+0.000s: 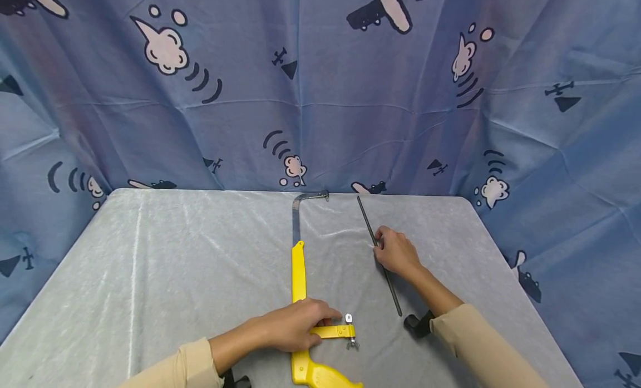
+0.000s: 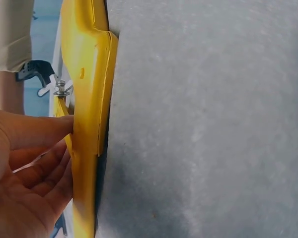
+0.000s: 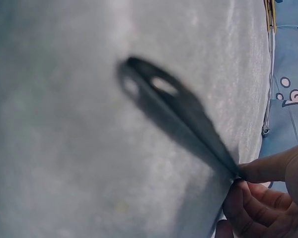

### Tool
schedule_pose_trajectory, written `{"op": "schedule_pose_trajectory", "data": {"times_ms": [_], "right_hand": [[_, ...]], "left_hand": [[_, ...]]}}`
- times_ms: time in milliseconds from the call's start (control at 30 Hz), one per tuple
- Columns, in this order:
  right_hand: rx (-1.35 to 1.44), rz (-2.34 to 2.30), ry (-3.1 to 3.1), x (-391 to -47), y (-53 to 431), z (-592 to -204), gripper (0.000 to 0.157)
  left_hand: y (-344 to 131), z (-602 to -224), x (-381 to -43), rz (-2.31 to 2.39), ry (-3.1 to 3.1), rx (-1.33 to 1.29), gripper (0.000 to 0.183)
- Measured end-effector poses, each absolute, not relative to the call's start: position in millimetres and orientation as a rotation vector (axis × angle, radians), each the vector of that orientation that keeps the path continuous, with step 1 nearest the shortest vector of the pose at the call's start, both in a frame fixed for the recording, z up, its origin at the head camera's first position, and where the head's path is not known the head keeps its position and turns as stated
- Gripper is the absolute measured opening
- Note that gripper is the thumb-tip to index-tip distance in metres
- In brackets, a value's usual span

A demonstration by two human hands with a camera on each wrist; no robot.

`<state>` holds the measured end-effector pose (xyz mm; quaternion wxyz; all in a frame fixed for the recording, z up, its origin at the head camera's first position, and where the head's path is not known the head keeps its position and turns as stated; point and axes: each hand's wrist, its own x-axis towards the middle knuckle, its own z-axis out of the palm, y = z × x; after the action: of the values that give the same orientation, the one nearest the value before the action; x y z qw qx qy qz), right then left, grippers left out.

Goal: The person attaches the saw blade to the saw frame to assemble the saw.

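Note:
A yellow hacksaw frame lies lengthwise on the cloth, its dark bow end away from me and its handle near me. My left hand grips it near the handle, thumb and fingers on either side of the short yellow arm with the wing nut. In the left wrist view the thumb touches the yellow frame. To the right, my right hand pinches a thin dark hacksaw blade near its middle. The right wrist view shows the blade's near end with a hole, blurred and just above the cloth.
A pale grey cloth covers the table. Behind it and at both sides hangs a blue printed curtain. Dark wrist camera mounts sit under the wrists, close to the table surface.

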<state>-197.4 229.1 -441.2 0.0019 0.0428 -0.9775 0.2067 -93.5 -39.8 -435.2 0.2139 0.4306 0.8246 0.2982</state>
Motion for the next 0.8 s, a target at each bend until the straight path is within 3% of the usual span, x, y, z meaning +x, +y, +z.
{"op": "schedule_pose_trajectory", "data": {"times_ms": [800], "right_hand": [[0.153,0.800,-3.013,-201.2,237.1,-440.5,0.018]], "left_hand": [[-38.9,-438.5,-93.7,0.835,2.292,1.180,0.042]]}}
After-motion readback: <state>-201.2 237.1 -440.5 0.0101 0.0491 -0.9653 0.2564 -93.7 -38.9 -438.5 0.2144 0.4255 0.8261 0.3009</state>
